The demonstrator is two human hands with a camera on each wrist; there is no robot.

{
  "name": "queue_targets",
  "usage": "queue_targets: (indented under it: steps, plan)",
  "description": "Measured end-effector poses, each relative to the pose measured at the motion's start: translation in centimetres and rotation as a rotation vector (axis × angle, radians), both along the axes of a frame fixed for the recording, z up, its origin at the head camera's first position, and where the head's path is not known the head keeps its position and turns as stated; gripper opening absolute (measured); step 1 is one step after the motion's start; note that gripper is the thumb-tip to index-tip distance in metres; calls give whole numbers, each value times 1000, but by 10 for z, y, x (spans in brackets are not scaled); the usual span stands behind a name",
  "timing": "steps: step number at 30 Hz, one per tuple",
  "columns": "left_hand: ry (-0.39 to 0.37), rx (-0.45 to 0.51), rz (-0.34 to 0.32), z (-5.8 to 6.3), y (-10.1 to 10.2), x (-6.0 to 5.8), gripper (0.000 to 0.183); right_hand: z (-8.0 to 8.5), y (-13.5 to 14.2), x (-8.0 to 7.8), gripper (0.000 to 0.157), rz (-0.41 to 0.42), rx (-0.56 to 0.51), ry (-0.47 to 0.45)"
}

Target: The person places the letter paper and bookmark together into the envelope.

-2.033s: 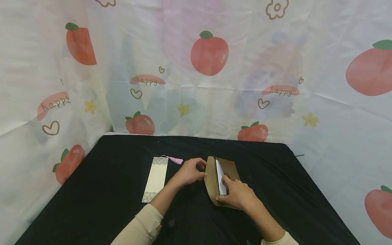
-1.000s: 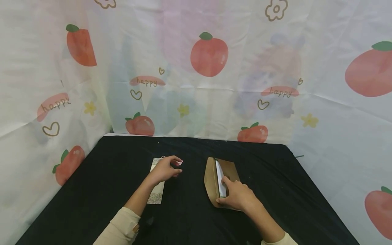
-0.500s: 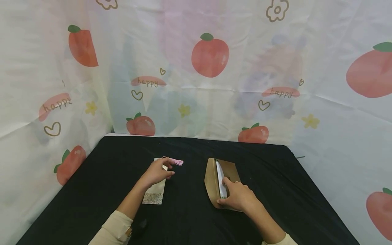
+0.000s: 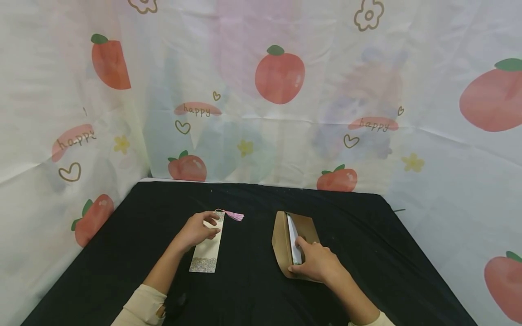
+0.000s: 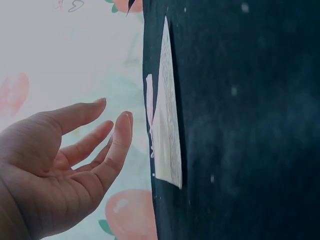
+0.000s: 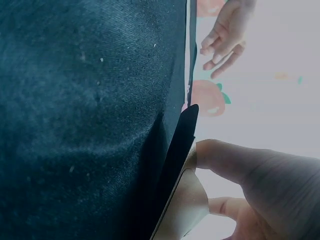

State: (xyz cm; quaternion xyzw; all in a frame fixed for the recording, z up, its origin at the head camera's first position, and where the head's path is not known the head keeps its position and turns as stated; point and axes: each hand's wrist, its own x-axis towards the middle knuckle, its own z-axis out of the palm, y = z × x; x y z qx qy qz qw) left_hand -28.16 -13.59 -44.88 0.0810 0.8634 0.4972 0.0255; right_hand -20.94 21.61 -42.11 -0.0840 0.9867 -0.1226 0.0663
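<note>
A cream bookmark [image 4: 205, 253] with lacy printed ends lies flat on the black cloth, its pink tassel [image 4: 234, 216] pointing right. My left hand [image 4: 198, 232] hovers over its upper part with fingers loosely bent and nothing held. In the left wrist view the bookmark [image 5: 168, 130] is apart from the fingers. To the right lies a brown paper envelope [image 4: 306, 225], its flap turned to the left and white paper [image 4: 294, 240] showing in its mouth. My right hand [image 4: 318, 260] grips the envelope's near part between thumb and fingers; the palm hides some of it.
A black cloth [image 4: 248, 280] covers the table. Behind and on both sides hangs a white curtain [image 4: 236, 59] printed with peaches, hearts and the word "happy". The table's far edge runs along the curtain's foot.
From beside the envelope flap, my left hand has moved left to the bookmark, dealt with its tassel end, then drawn back left above it. The right hand stays on the envelope.
</note>
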Motion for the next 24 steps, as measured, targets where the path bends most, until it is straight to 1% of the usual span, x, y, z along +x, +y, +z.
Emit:
queue_targets:
  steps: [8,14,24]
  plan:
    - [-11,-4,25,-2,-16,3,38,-2,-1,0,72,-2,10,-7]
    - [-9,-52,42,-4,-27,3,37,0,-2,1,71,0,7,-4]
    - [-37,-70,55,-5,-34,0,36,1,-2,0,71,2,9,-13]
